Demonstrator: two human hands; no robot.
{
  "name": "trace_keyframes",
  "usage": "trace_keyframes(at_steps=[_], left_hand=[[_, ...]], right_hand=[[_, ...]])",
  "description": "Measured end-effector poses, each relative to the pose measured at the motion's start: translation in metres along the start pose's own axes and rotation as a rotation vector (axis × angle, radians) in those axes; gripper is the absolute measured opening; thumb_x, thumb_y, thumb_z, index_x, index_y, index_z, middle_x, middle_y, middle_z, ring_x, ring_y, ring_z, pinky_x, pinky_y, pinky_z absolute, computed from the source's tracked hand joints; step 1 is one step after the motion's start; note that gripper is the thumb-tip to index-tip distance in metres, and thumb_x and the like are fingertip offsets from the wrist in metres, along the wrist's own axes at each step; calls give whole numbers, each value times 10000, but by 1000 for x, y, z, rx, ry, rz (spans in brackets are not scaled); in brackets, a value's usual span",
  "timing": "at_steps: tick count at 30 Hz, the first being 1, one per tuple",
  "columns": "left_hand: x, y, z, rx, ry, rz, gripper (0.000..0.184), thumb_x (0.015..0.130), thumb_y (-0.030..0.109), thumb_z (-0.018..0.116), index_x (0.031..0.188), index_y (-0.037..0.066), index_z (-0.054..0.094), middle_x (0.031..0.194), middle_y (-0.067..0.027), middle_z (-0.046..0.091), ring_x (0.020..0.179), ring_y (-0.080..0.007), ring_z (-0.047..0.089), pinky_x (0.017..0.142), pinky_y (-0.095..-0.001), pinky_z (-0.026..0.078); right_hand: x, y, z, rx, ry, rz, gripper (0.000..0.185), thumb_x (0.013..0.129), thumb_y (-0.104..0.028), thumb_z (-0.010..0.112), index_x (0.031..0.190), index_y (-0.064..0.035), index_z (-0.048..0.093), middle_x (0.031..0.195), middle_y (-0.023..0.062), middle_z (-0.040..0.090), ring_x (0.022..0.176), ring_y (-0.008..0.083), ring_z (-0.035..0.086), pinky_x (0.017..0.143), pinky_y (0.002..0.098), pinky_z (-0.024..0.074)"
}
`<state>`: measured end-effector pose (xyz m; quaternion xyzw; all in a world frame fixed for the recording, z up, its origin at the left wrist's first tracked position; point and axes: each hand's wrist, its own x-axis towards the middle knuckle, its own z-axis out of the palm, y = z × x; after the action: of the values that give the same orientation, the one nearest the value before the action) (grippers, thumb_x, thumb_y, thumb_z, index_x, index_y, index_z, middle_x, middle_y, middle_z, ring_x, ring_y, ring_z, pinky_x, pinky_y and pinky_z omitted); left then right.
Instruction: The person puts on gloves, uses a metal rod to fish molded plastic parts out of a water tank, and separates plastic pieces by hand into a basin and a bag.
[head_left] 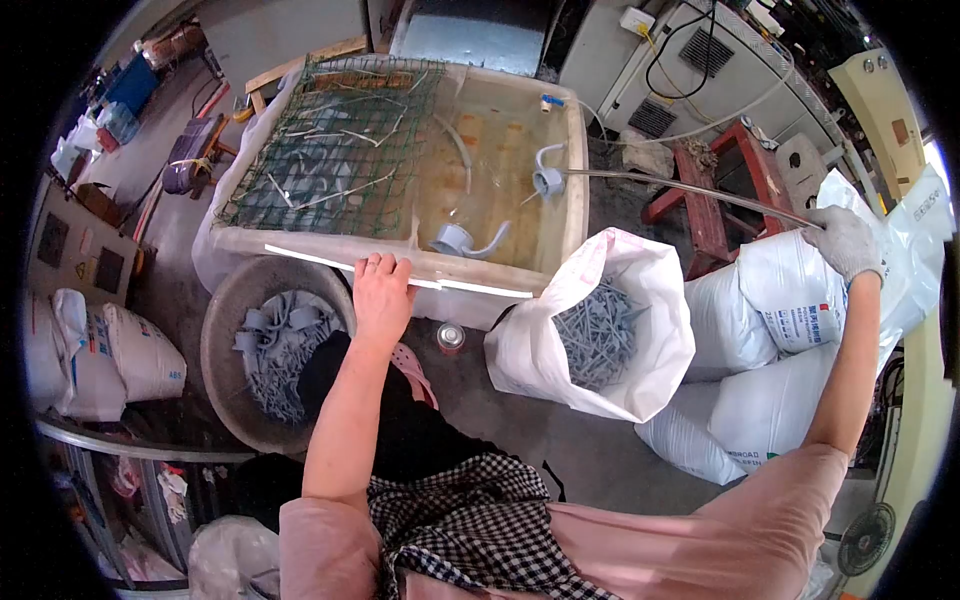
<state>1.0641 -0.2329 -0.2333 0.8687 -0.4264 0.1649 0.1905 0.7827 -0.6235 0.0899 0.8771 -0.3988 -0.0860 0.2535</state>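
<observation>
My bare left hand (382, 290) rests with its fingers bent over the front rim of a water tank (470, 272). My right hand (845, 243), in a grey glove, is closed round the end of a long metal rod (690, 187). The rod's far end reaches over the tank's right side to a grey plastic part (548, 181) with a curved arm. Another such grey part (453, 239) floats near the tank's front wall. Green netting (335, 140) with thin grey strips on it covers the tank's left half.
A round tub (222, 345) holding grey parts stands front left. Right of it are a small can (450, 337) and an open white sack (655, 370) of grey sticks. Full white sacks (790, 300) lie at the right, near a red stand (765, 180).
</observation>
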Motion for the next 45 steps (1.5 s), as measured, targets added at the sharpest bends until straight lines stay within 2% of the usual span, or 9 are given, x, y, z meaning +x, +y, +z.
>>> trace_keyframes(at_steps=[5, 15, 22, 25, 27, 29, 38, 41, 45], left_hand=[[-1, 0, -2, -15, -20, -11, 282, 608, 111, 758, 817, 62, 575, 831, -98, 563, 898, -292, 548, 830, -417, 399], [-2, -3, -5, -33, 7, -14, 257, 621, 108, 744, 822, 61, 590, 833, -95, 567, 898, -289, 553, 834, -415, 401], [-2, -1, -6, -19, -45, -39, 259, 622, 112, 741, 830, 60, 596, 843, -96, 575, 918, -290, 555, 849, -424, 397], [-3, -2, -5, -32, -25, -36, 271, 610, 109, 742, 834, 57, 598, 854, -98, 580, 936, -291, 555, 862, -425, 397], [-3, -2, -6, -33, -34, -30, 277, 603, 106, 741, 836, 55, 601, 857, -100, 582, 950, -291, 557, 870, -421, 400], [-3, -3, -3, -27, -33, -39, 276, 604, 110, 741, 837, 55, 605, 855, -102, 581, 942, -289, 555, 865, -419, 404], [0, -4, -5, -66, -8, -62, 311, 572, 89, 771, 830, 67, 599, 857, -94, 569, 928, -297, 553, 841, -420, 417], [3, -4, 1, -62, 21, -48, 307, 576, 89, 765, 829, 69, 592, 837, -89, 554, 916, -292, 548, 844, -417, 415], [0, -6, 2, -67, 22, -31, 304, 579, 84, 759, 828, 71, 586, 822, -85, 542, 909, -290, 542, 841, -417, 411]], right_hand=[[12, -16, 1, -21, -105, -46, 329, 761, -302, 642, 1037, -133, 702, 995, 180, 652, 963, 343, 616, 860, 422, 475], [36, -21, 69, 147, -156, -180, 317, 792, -334, 615, 1074, -216, 697, 978, 142, 679, 913, 323, 646, 818, 410, 506], [38, -38, 149, 482, -173, -280, 328, 819, -320, 607, 1103, -171, 676, 985, 177, 666, 936, 357, 629, 840, 427, 491], [40, -63, 180, 528, -69, -311, 317, 825, -322, 599, 1091, -168, 673, 974, 186, 657, 929, 355, 627, 816, 446, 486], [31, -98, 154, 420, -108, -281, 283, 843, -341, 559, 1066, -203, 666, 958, 158, 663, 918, 364, 620, 804, 456, 491], [37, -123, 153, 426, -146, -276, 362, 860, -375, 557, 1136, -161, 653, 1015, 173, 657, 971, 354, 615, 846, 434, 477], [100, -240, 188, 572, -156, -386, 376, 876, -401, 513, 1187, -224, 626, 1136, 139, 629, 1048, 332, 593, 913, 416, 465], [113, -280, 199, 582, -203, -390, 389, 886, -405, 496, 1192, -199, 620, 1139, 147, 624, 1053, 349, 586, 917, 425, 465], [131, -254, 206, 646, -160, -389, 393, 866, -433, 521, 1147, -190, 650, 1130, 129, 636, 1053, 323, 597, 925, 399, 466]])
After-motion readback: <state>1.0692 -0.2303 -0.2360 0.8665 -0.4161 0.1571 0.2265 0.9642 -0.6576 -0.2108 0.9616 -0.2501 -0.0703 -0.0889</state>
